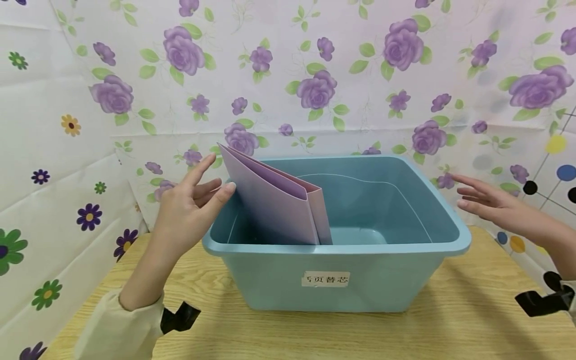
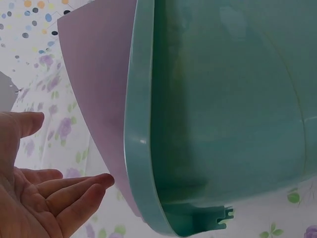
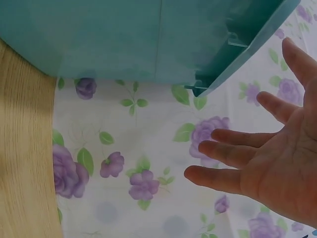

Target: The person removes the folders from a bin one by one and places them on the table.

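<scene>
A light blue plastic tub (image 1: pixel 360 280) stands on the wooden table, with a white label on its front. Inside, at its left, a purple and pink folder (image 1: pixel 270 205) stands tilted, its upper left corner poking above the rim. My left hand (image 1: pixel 189 210) is raised beside the folder and the tub's left rim, fingers loosely spread and gripping nothing. In the left wrist view the folder (image 2: pixel 99 84) rises past the rim, close to my fingertips. Out by the tub's right rim, my right hand (image 1: pixel 499 202) hovers with fingers extended, holding nothing.
The wooden table (image 1: pixel 198 320) extends in front of and on both sides of the tub. Behind it hangs a white sheet (image 1: pixel 279 65) printed with purple roses. Sheets with flowers and coloured dots close off the left and right sides.
</scene>
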`<state>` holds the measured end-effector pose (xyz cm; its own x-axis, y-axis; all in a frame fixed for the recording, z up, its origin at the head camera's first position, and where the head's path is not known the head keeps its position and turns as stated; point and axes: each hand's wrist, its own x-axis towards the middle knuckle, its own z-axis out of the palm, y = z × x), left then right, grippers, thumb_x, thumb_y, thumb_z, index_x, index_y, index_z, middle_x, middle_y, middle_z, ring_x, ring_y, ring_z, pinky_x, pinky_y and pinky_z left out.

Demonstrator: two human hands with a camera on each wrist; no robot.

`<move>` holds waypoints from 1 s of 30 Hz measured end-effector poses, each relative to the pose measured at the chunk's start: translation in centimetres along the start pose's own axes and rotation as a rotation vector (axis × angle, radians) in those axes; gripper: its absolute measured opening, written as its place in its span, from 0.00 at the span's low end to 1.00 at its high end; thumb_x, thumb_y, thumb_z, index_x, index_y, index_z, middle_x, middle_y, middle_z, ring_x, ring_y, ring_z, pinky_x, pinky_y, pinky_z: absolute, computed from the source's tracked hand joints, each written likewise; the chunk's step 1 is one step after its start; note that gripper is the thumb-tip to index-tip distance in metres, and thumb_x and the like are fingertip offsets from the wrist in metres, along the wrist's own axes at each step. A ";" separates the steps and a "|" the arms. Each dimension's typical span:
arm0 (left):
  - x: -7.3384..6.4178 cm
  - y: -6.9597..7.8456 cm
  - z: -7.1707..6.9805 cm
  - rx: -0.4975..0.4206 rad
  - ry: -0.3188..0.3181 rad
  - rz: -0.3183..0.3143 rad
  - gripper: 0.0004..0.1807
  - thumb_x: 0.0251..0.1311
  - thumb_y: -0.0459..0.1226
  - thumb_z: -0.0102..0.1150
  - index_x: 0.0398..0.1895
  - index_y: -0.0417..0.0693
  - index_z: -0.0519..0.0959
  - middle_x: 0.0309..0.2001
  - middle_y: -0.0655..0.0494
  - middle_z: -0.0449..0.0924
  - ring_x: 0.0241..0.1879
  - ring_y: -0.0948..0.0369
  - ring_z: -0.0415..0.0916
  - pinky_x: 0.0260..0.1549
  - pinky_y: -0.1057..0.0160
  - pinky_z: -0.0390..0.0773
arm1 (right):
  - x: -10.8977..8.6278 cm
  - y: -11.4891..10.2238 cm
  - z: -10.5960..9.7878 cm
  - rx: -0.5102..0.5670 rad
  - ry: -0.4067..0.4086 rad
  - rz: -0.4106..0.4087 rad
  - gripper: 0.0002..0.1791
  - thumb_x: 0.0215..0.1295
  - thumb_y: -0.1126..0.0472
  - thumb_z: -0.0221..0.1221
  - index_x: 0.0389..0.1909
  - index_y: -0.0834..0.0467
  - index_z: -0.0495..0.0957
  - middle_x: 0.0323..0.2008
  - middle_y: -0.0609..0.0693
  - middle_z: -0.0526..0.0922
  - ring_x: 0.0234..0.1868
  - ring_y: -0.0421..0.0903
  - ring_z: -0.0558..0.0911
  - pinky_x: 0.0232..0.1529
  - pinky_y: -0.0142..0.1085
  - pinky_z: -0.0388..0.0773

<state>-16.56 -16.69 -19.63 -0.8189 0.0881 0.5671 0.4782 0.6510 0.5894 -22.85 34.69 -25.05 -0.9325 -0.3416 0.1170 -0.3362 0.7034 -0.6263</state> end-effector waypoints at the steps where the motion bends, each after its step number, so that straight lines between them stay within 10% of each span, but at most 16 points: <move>1: 0.0 0.1 0.1 0.002 -0.007 -0.003 0.33 0.59 0.50 0.54 0.68 0.59 0.58 0.51 0.41 0.75 0.47 0.50 0.76 0.41 0.51 0.76 | 0.1 0.1 0.0 0.003 -0.006 -0.004 0.36 0.71 0.57 0.44 0.71 0.41 0.33 0.66 0.73 0.43 0.62 0.74 0.49 0.45 0.69 0.56; 12: -0.1 1.1 0.5 0.007 -0.033 -0.010 0.33 0.59 0.52 0.54 0.67 0.59 0.60 0.43 0.45 0.81 0.41 0.52 0.80 0.39 0.49 0.77 | 1.0 0.7 0.6 -0.005 -0.032 -0.064 0.36 0.72 0.59 0.43 0.71 0.42 0.33 0.67 0.71 0.44 0.61 0.72 0.54 0.47 0.65 0.62; 19: -0.3 1.7 1.0 -0.016 -0.045 -0.006 0.32 0.59 0.52 0.54 0.66 0.56 0.61 0.41 0.47 0.82 0.41 0.53 0.80 0.39 0.50 0.77 | 1.5 0.8 0.8 0.020 -0.062 -0.095 0.34 0.72 0.60 0.40 0.71 0.42 0.35 0.65 0.71 0.49 0.59 0.35 0.64 0.47 0.57 0.69; 26: -0.4 2.1 1.4 -0.033 -0.048 -0.003 0.33 0.58 0.52 0.55 0.66 0.53 0.61 0.40 0.49 0.82 0.39 0.56 0.81 0.37 0.53 0.78 | 1.7 0.4 1.1 0.127 -0.115 -0.072 0.33 0.73 0.60 0.38 0.71 0.42 0.33 0.66 0.73 0.41 0.62 0.73 0.50 0.49 0.68 0.58; 30: -0.5 2.4 1.7 -0.042 -0.056 -0.012 0.34 0.57 0.53 0.56 0.66 0.54 0.62 0.41 0.49 0.82 0.40 0.57 0.81 0.38 0.54 0.78 | 1.9 0.1 1.3 0.179 -0.136 -0.049 0.32 0.73 0.58 0.38 0.71 0.42 0.34 0.68 0.69 0.35 0.64 0.73 0.42 0.47 0.71 0.52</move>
<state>-15.57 -13.95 -19.45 -0.8405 0.1234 0.5276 0.4803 0.6204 0.6200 -24.52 33.29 -25.92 -0.8855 -0.4615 0.0533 -0.3404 0.5663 -0.7506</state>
